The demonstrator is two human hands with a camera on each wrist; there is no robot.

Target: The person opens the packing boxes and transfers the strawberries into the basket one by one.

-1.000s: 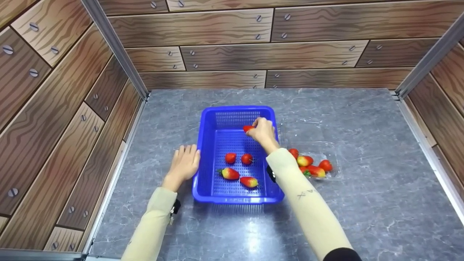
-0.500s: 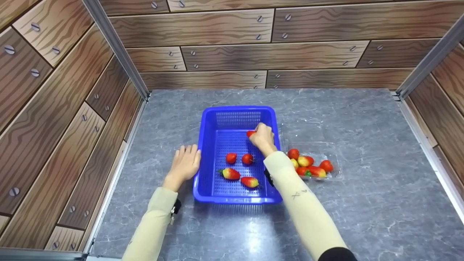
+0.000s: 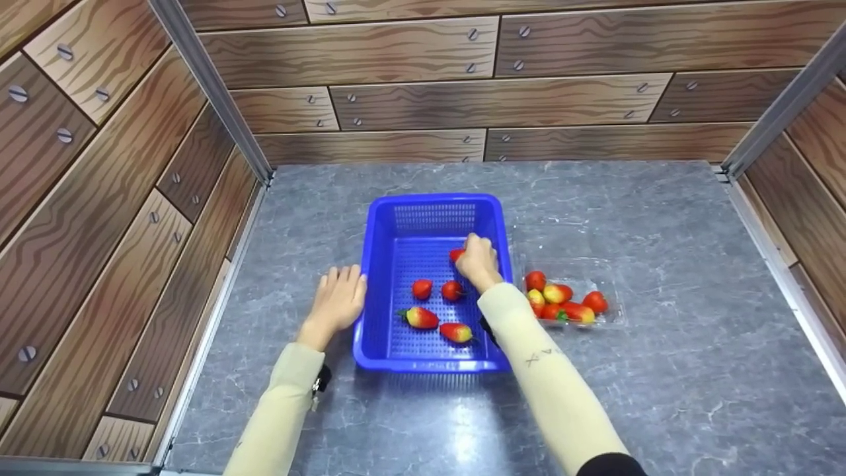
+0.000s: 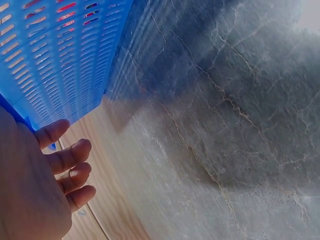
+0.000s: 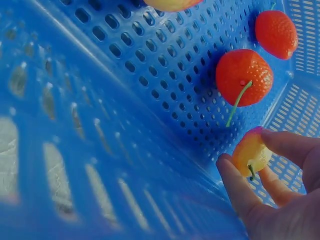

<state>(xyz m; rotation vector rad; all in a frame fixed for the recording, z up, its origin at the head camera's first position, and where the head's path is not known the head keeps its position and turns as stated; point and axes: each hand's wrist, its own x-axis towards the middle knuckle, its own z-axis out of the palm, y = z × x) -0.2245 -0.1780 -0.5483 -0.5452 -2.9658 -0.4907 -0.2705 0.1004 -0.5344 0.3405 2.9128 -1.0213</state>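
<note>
My right hand [image 3: 476,259] is down inside the blue basket [image 3: 377,264], toward its far right part, with thumb and fingertips [image 5: 235,182] pinching a strawberry [image 5: 251,152] that hangs just above the perforated floor; whether it already touches I cannot tell. To do this well, I'd lower it until it rests on the floor, in the free patch far of the round strawberry with the green stem [image 5: 243,76], then spread my fingers only a little so it doesn't roll into its neighbours. Four other berries [image 3: 423,317] lie toward the near half of the basket, so I should lift my wrist straight up afterwards and not drag my sleeve over them. My left hand [image 3: 338,299] lies flat with relaxed fingers against the basket's left wall, steadying it; I'd leave it there. More strawberries wait in the clear tray [image 3: 611,317] just right of the basket
</note>
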